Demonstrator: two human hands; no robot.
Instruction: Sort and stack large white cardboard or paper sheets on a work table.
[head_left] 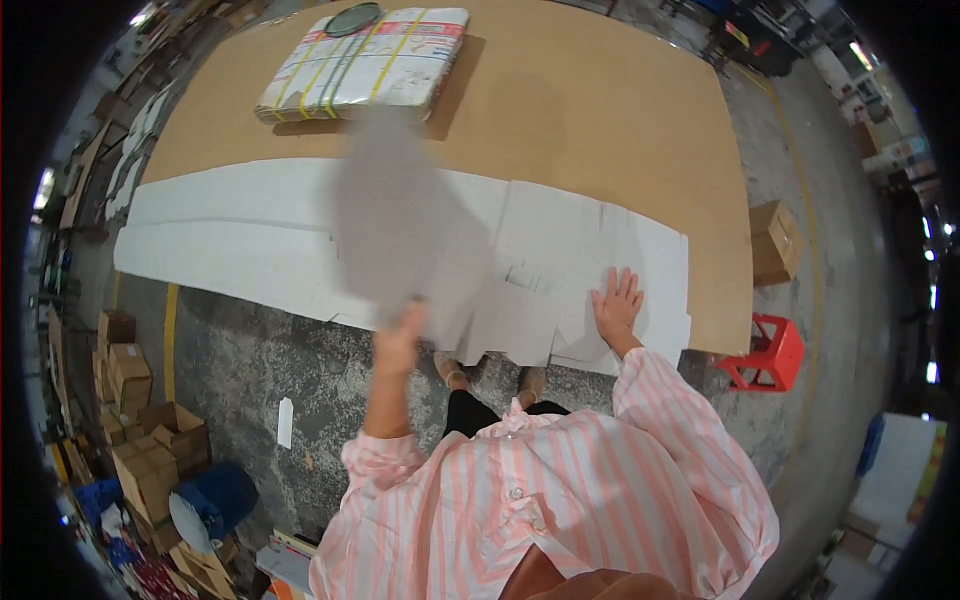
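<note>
My left hand (397, 343) is closed on the lower edge of a grey, flat sheet (400, 205), raised over the table and smeared by motion; its material cannot be made out. My right hand (618, 308) lies flat with fingers spread on a long white sheet of cardboard (225, 215). That cardboard runs along the near side of the brown table top (610, 110), with notched flaps hanging over the near edge. The grey sheet hides part of the cardboard's middle.
At the far left of the table lies a strapped white bundle (400, 60) with a roll of green tape (352, 19) on it. A red stool (768, 354) and a carton (774, 243) stand at the right. Boxes (130, 372) and a blue drum (225, 500) are lower left.
</note>
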